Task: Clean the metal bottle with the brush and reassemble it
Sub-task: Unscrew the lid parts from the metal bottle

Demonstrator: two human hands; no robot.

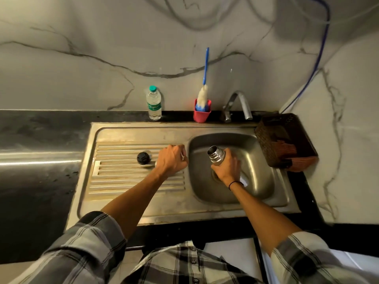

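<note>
- Meanwhile, the right hand [226, 169] is gripping the uncapped metal bottle [216, 156] over the sink [266, 181].
- The left hand [171, 160] is hovering curled, seemingly empty, near the cap [144, 158].
- Likely next: fetching the brush [203, 95].

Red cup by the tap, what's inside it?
The red cup holds a bottle brush standing bristles-down, blue handle leaning on the wall. The cup's bottom is hidden by the bristles.

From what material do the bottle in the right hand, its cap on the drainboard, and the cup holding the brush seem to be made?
Bottle: apparently bare steel, shiny, with a bright threaded neck that reflects light.
Cap: probably black plastic, matte and dark with little shine; a metal part may sit beneath it, but that is unclear.
Cup: likely plastic, uniform opaque red-pink with a smooth, dull surface.
</note>
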